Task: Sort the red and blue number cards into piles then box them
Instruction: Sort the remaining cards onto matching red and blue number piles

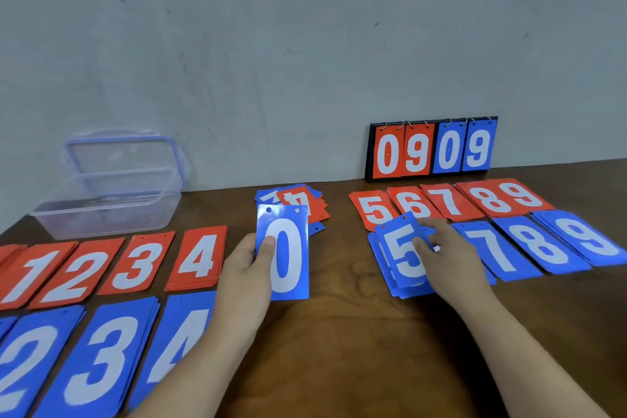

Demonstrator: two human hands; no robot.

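Centrally, left hand around 0 card

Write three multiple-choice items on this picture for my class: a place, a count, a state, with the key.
1. Where is the blue plastic card with a white 0? A) in the left hand B) on the floor C) in a pocket
2. How many red panels does the black flip scoreboard show? A) one B) two C) four
3. The right hand: A) lies flat and empty B) is an empty fist C) pinches a blue 5 card
Key: 1 A, thumb on its face; 2 B, red 0 and 9; 3 C, thumb atop the tilted card.
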